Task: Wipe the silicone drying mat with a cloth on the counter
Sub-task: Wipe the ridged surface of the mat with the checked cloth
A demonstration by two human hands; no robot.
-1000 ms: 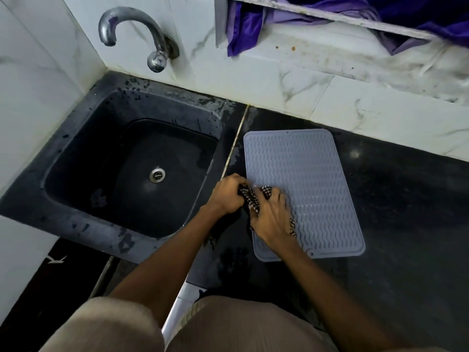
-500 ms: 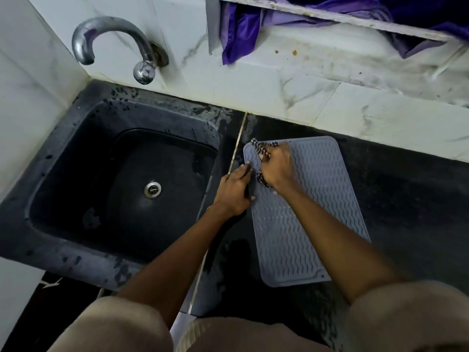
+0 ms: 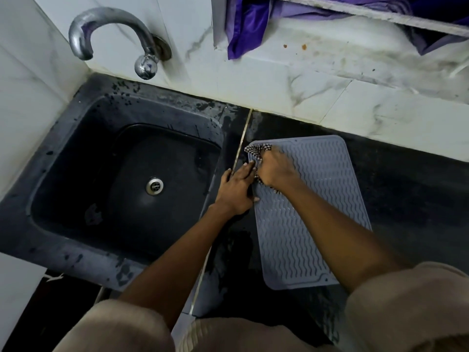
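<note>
A grey silicone drying mat (image 3: 312, 199) with wavy ridges lies flat on the black counter (image 3: 411, 199), just right of the sink. My right hand (image 3: 275, 167) is closed on a black-and-white checked cloth (image 3: 257, 151) and presses it on the mat's far left corner. Most of the cloth is hidden under the hand; a bit shows beyond the fingers and at the wrist. My left hand (image 3: 237, 189) lies flat with fingers apart on the mat's left edge and the counter beside it.
A black sink (image 3: 76, 237) with a metal drain (image 3: 154, 186) takes the left side, under a curved chrome tap (image 3: 111, 34). White marble-look wall tiles run behind. Purple fabric (image 3: 246, 29) hangs from a ledge above the counter.
My right hand slid the cloth from the mat's near left part to its far left corner. My left hand let go of the cloth and now rests flat on the mat's left edge.
</note>
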